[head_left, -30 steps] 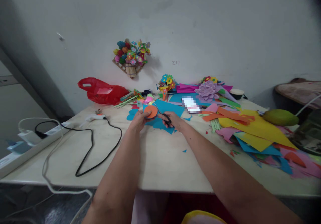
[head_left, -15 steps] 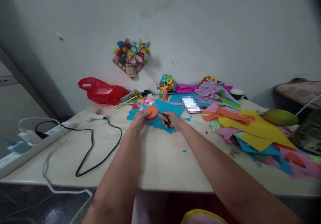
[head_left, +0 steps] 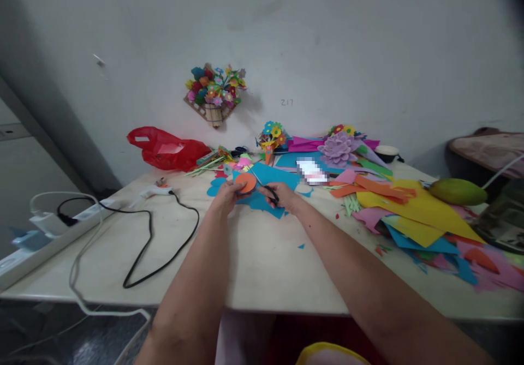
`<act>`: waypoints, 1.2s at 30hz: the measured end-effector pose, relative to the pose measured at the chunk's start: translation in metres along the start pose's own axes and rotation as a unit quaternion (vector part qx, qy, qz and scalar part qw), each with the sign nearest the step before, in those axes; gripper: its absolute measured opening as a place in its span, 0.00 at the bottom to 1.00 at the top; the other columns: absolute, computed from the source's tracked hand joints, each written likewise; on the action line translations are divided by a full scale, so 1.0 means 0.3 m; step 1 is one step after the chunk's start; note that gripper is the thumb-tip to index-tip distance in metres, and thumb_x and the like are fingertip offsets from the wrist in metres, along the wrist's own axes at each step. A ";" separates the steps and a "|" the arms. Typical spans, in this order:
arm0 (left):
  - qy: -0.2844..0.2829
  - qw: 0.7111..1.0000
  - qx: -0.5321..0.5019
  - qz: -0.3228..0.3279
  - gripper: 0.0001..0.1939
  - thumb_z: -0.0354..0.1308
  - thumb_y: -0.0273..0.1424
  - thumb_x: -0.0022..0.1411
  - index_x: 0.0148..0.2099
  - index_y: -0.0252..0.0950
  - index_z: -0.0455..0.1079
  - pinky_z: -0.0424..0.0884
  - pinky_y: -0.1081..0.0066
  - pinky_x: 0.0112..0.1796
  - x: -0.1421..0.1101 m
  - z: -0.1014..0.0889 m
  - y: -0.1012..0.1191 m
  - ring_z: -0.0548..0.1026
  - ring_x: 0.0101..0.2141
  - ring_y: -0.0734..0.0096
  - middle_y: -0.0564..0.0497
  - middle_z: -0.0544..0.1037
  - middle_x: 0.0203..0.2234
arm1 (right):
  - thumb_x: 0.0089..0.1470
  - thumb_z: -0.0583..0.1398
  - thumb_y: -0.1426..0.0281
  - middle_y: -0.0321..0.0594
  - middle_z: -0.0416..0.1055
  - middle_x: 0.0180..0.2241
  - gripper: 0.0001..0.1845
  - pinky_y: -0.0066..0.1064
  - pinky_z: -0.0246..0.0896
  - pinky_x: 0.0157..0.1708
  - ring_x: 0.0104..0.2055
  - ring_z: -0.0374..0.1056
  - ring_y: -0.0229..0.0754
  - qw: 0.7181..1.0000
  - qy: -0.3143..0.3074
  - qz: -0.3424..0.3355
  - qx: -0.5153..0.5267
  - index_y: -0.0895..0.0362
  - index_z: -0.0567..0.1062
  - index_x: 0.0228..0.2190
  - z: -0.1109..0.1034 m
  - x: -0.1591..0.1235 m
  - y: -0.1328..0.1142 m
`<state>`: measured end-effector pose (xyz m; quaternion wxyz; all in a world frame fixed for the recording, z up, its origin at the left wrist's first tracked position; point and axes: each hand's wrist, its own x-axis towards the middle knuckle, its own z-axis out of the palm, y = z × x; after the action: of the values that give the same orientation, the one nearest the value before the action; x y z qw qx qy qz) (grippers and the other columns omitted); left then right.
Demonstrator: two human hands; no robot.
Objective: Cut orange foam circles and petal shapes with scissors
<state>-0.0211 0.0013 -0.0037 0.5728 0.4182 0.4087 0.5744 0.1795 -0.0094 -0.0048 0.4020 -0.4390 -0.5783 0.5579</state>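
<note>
Between the thumb and fingers of my left hand (head_left: 228,195) is an orange paper circle (head_left: 245,182), its flat face turned up. My right hand (head_left: 280,195) grips a pair of scissors (head_left: 268,191) by the dark handles. The metal blades point up and left, close beside the circle's right edge; whether they touch it I cannot tell. Beneath both hands lies a blue sheet (head_left: 278,177) with cut edges. Rounded blue pieces (head_left: 216,185) lie to the left of it, and a small blue scrap (head_left: 301,246) is nearer me on the table.
A phone (head_left: 312,171) lies behind my right hand. Coloured sheets and scraps (head_left: 417,212) and a green mango (head_left: 458,190) spread over the right side. At left are a red plastic bag (head_left: 167,149), a black cable (head_left: 149,234) and a power strip (head_left: 53,239). Paper flowers (head_left: 272,136) stand at the back.
The scissor blades have spread a little wider, and the orange circle has shifted slightly left. Both arms stay almost in place.
</note>
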 end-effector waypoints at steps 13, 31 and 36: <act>0.024 1.000 -0.009 0.013 0.14 0.75 0.25 0.48 0.39 0.34 0.81 0.87 0.60 0.36 0.016 -0.008 -0.013 0.89 0.38 0.48 0.41 0.87 0.31 | 0.58 0.75 0.59 0.29 0.67 0.16 0.23 0.22 0.46 0.16 0.15 0.58 0.30 1.000 0.010 0.024 0.004 0.56 0.72 0.24 0.011 -0.037 -0.036; 0.010 1.000 0.003 0.012 0.07 0.73 0.23 0.49 0.33 0.33 0.80 0.87 0.62 0.35 -0.009 0.014 0.003 0.88 0.34 0.53 0.40 0.88 0.31 | 0.65 0.71 0.66 0.29 0.67 0.16 0.21 0.22 0.46 0.14 0.14 0.59 0.30 1.000 0.005 0.028 0.013 0.56 0.71 0.25 0.016 -0.063 -0.069; 0.015 1.000 0.001 0.004 0.08 0.73 0.23 0.49 0.35 0.33 0.81 0.88 0.61 0.37 -0.005 0.011 0.004 0.89 0.37 0.50 0.39 0.89 0.33 | 0.62 0.73 0.63 0.29 0.67 0.16 0.22 0.22 0.46 0.15 0.14 0.58 0.30 0.999 0.009 0.033 0.011 0.56 0.71 0.24 0.014 -0.055 -0.061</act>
<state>-0.0182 -0.0003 -0.0016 0.5642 0.4120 0.4163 0.5819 0.1792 -0.0264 0.0138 0.3934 -0.4588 -0.5537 0.5729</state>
